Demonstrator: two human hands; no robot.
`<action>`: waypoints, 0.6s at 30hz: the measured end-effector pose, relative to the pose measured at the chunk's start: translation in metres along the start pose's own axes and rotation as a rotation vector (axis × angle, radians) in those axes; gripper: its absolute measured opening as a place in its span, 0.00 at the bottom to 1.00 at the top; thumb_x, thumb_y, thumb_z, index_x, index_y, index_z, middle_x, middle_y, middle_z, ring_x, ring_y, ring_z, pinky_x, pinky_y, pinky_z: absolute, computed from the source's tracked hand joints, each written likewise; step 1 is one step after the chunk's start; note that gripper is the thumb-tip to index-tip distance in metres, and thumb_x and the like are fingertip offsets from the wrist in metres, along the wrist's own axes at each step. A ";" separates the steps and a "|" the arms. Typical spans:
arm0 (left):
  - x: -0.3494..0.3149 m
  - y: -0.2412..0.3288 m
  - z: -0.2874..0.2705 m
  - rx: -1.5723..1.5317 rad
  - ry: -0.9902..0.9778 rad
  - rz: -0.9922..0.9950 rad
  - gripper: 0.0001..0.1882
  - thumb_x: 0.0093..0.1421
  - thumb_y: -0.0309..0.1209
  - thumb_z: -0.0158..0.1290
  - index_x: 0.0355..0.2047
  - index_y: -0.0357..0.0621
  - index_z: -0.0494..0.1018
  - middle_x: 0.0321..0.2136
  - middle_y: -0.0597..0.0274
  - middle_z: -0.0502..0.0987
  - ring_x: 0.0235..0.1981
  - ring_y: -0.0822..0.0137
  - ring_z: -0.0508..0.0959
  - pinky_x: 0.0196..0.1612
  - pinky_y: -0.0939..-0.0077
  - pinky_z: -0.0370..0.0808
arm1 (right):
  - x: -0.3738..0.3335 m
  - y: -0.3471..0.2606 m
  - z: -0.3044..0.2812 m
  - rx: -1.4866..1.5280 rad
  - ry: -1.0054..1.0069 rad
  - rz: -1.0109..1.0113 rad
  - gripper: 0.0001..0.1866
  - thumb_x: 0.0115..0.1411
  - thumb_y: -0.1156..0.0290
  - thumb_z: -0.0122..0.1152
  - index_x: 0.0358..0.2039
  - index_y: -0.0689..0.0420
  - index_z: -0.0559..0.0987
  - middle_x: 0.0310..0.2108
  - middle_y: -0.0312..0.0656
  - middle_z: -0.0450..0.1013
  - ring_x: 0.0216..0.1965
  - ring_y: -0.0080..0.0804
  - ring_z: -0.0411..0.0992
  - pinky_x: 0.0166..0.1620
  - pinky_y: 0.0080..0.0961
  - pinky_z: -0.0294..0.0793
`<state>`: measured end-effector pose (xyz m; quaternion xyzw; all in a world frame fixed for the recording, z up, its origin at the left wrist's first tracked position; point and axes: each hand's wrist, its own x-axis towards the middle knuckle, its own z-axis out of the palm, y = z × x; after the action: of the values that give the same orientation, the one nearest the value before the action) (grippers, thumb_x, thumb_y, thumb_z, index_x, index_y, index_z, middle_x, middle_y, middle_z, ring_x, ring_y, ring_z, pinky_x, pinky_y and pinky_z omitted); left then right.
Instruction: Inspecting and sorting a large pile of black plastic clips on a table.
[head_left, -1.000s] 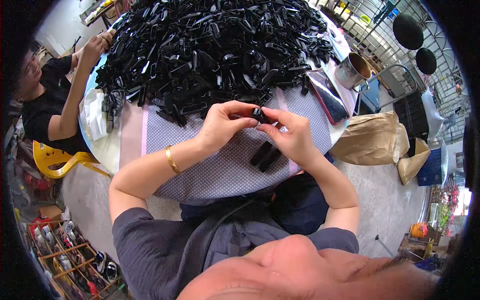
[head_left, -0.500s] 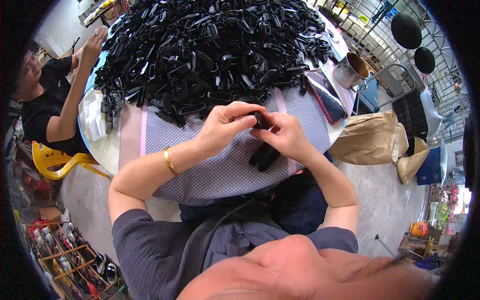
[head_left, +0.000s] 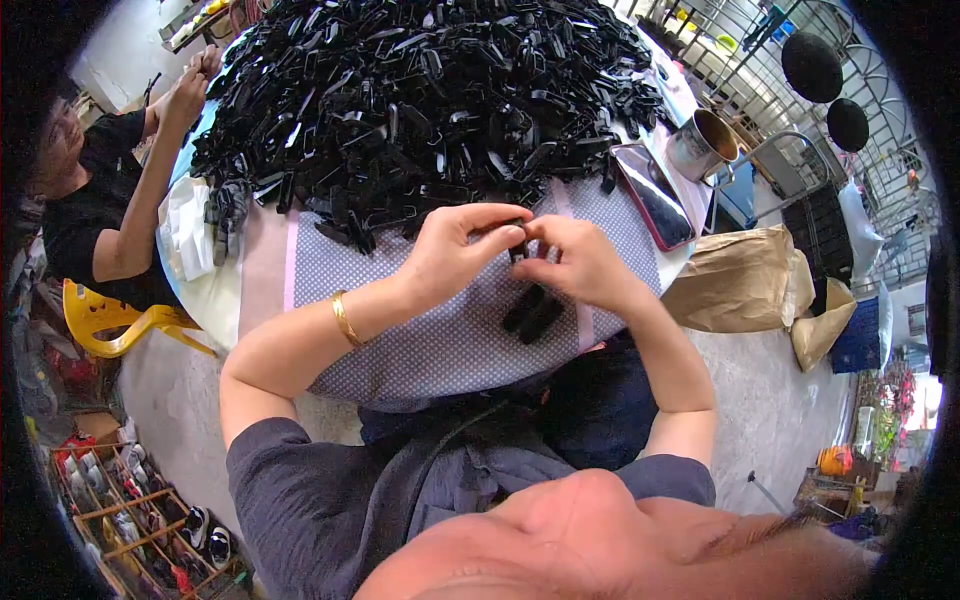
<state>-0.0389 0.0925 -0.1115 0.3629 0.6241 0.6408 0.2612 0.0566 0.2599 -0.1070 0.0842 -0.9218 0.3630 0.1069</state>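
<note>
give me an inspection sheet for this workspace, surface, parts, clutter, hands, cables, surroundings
Surface: table with a dotted grey cloth.
Parts: large heap of black pieces; dark pieces lying on the cloth; one small black piece held, its details mostly hidden.
Clutter: red-edged phone or tablet, metal mug.
Hands: left hand and right hand both grip the small black piece.
Cables: nothing seen on the table.
Surroundings: another person at left, yellow chair, brown paper bag.

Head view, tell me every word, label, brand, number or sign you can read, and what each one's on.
No text can be read.
Metal mug: any marking is too small to read.
Red-edged device: no legible writing.
Heap of black pieces: none legible.
</note>
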 end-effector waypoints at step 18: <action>-0.001 -0.017 -0.001 0.814 -0.062 0.335 0.21 0.49 0.26 0.56 0.45 0.39 0.68 0.34 0.52 0.74 0.38 0.52 0.74 0.39 0.67 0.73 | 0.009 0.018 -0.007 -0.081 -0.001 -0.152 0.10 0.47 0.76 0.54 0.32 0.60 0.75 0.29 0.47 0.73 0.31 0.45 0.73 0.35 0.37 0.72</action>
<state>-0.0408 0.0926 -0.1287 0.5513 0.7502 0.3651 0.0080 0.0450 0.2765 -0.1116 0.1497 -0.9268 0.3160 0.1369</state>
